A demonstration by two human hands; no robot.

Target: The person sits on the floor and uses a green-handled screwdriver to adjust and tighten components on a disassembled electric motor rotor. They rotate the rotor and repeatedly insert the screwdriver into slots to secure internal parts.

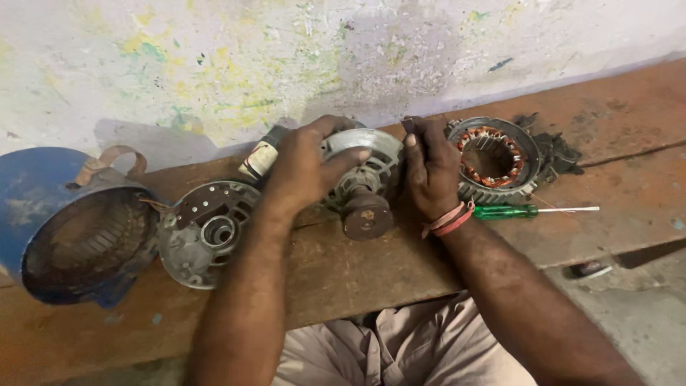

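Worn wooden bench [357, 279], frame centre: our left hand [304, 168] and right hand [431, 171] both clamp the alternator housing [364, 171]; heavy, rigid, greasy — we'd grip its rim.

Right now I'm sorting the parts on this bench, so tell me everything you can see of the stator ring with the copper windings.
The stator ring is a round grey metal core with slotted teeth around an open centre and reddish copper windings looped along its inner rim. It looks worn and grimy. It lies flat on the wooden bench by the wall, just beyond the right hand; whether they touch is unclear. A green-handled screwdriver lies in front of it.
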